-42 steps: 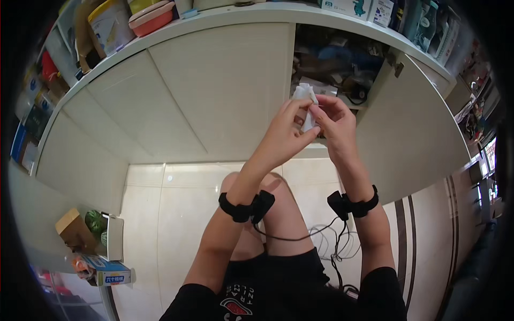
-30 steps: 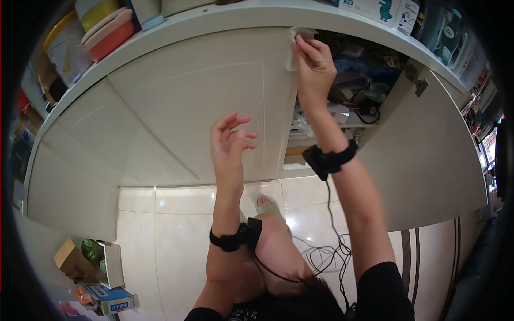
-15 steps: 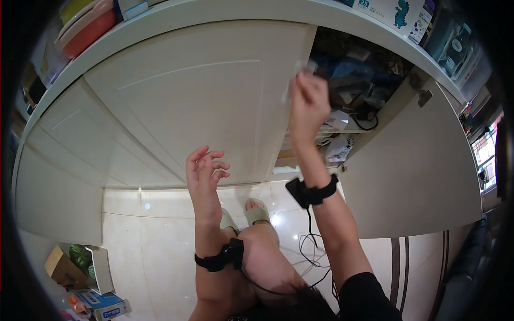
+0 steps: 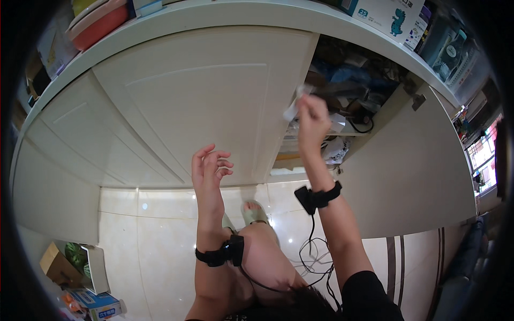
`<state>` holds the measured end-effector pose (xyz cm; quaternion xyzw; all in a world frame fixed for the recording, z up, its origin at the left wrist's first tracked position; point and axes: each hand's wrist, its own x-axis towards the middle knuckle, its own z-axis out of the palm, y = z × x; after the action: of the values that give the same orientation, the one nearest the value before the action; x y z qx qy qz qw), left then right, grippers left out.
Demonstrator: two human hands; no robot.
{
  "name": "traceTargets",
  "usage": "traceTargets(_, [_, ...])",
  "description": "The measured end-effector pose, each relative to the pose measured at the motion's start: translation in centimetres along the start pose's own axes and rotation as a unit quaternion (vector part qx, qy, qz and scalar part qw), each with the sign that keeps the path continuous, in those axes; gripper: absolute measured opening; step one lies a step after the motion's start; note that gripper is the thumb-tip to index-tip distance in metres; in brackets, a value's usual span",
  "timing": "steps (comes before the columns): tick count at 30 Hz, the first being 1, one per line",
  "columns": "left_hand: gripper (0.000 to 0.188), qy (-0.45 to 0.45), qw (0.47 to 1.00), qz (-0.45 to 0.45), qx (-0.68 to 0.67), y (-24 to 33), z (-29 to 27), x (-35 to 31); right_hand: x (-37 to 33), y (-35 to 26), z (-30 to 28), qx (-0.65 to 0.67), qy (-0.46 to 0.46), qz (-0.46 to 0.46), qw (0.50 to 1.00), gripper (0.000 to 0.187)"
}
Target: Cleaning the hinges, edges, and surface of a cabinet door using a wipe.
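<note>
In front of the open cupboard [image 4: 350, 80], my right hand [image 4: 314, 120] is pinched on a small whitish piece [image 4: 292, 111], too blurred for its kind to be told. Behind that hand, the shelves hold a jumble: blue bags [image 4: 345, 72], a black cable [image 4: 365, 127] and a white patterned bag [image 4: 337, 150] lower down. My left hand [image 4: 209, 167] hovers over the floor before the closed cupboard door [image 4: 198, 101], its fingers loosely curled and apart, holding nothing. Each forearm wears a black strap with a small box and a cable.
The opened door [image 4: 412, 166] swings out to the right. Boxes [image 4: 385, 18] and a pink container [image 4: 99, 27] stand on the white top [image 4: 225, 13]. Loose cables [image 4: 316, 257] lie on the tiled floor by my legs. Cartons [image 4: 96, 304] sit at the lower left.
My right hand has come down and a little nearer from the cupboard's upper part, still pinching the whitish piece. My left hand has hardly moved. The view has shifted slightly.
</note>
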<state>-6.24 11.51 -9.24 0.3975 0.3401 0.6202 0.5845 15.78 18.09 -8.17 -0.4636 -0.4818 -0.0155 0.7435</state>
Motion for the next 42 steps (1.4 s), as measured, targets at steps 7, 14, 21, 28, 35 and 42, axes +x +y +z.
traceTargets(7, [0.031, 0.011, 1.000, 0.002, -0.029, -0.8, -0.2, 0.8, 7.0, -4.7, 2.7, 0.156, 0.039, 0.055, 0.985, 0.017])
traceTargets(14, [0.028, -0.017, 0.999, 0.028, -0.008, -1.1, -0.4, 0.8, 5.2, -6.9, 0.5, 0.167, 0.006, 0.070, 0.984, 0.016])
traceTargets(21, [0.022, -0.058, 0.987, 0.142, 0.043, 0.5, 3.5, -1.7, 1.1, -12.1, -3.2, 0.121, -0.007, 0.045, 0.992, 0.014])
traceTargets(28, [0.023, -0.032, 0.881, 0.418, 0.220, 8.8, 6.7, -5.6, -2.1, -16.6, -5.4, 0.129, -0.062, -0.005, 0.990, 0.009])
traceTargets(35, [0.024, -0.033, 0.727, 0.576, 0.372, 12.6, 9.7, 0.2, 2.2, -18.9, -3.5, 0.071, -0.048, -0.097, 0.992, 0.009])
traceTargets(42, [0.025, -0.095, 0.686, 0.542, 0.477, 12.2, 9.3, 2.9, 4.7, -18.6, -4.1, -0.056, -0.203, -0.232, 0.950, 0.014])
